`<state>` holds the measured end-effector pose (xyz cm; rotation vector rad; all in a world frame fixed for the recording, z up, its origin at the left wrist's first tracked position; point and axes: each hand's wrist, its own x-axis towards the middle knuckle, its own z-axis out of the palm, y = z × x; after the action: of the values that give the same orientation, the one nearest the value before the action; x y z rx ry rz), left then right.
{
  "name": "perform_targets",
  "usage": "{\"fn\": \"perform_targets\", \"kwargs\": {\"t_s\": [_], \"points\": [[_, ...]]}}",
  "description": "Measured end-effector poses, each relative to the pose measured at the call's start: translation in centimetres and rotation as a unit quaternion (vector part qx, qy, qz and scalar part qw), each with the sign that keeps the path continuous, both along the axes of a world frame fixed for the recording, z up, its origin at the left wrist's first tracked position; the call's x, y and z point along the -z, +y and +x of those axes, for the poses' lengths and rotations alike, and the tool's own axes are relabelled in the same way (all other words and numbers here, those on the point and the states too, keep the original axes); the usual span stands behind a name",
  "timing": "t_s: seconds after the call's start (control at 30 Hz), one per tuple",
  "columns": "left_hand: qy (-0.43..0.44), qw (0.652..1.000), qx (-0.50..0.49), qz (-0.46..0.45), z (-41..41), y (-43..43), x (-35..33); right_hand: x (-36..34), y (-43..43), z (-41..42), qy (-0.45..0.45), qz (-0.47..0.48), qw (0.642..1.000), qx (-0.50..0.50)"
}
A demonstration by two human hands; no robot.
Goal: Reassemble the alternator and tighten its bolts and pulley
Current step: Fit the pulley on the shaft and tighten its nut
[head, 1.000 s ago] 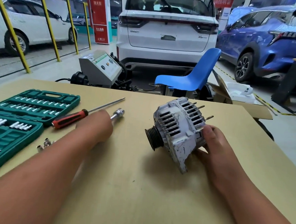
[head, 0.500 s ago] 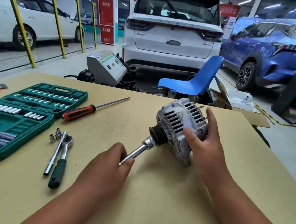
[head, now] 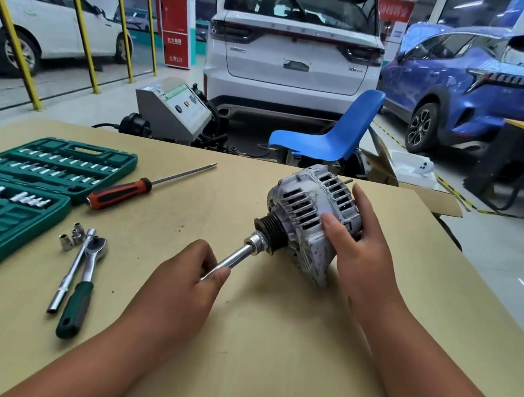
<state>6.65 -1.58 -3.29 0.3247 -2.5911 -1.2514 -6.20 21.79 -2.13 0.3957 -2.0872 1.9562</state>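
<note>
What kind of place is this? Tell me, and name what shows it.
Probably a car repair workshop: a white SUV and blue car parked indoors, a socket set open on the table, an alternator being worked on with a socket driver.

Bright overhead workshop light, soft shadows on table (head: 272, 343); wide-angle edge bending, bg slightly soft.

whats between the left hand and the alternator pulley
In the head view, a chrome extension bar with a socket spans it: the left hand grips the bar and the socket meets the pulley.
</note>
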Motion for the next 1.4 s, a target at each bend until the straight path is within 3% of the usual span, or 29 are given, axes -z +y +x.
{"fn": "perform_targets", "kwargs": {"t_s": [0.37,0.57,0.83,1.1,1.23,1.33,1.4], "points": [[-0.002,1.0,0.023,-0.019,-0.8,0.6,0.2,0.4,2.2,-0.8,-0.012,-0.048,0.997,-0.057],[0.001,0.997,0.043,-0.057,-0.7,0.7,0.9,0.9,3.5,-1.5,-0.002,-0.02,0.999,-0.049],[0.009,0.994,0.069,-0.082,-0.8,1.2,1.3,0.4,3.1,-0.8,-0.025,0.002,0.997,0.069],[0.027,0.994,0.079,-0.076,-2.1,1.0,1.0,0.6,3.2,-1.3,-0.042,0.01,0.991,0.126],[-0.048,0.99,0.111,-0.072,-4.9,-0.6,-1.8,0.6,2.9,-1.2,-0.034,-0.008,0.994,0.106],[-0.124,0.979,0.159,0.024,-6.6,-1.2,-3.5,0.8,2.8,-1.2,-0.035,-0.018,0.995,0.094],[-0.121,0.978,0.166,0.043,-6.9,-1.2,-3.0,0.8,2.8,-1.2,-0.037,-0.034,0.995,0.091]]}}
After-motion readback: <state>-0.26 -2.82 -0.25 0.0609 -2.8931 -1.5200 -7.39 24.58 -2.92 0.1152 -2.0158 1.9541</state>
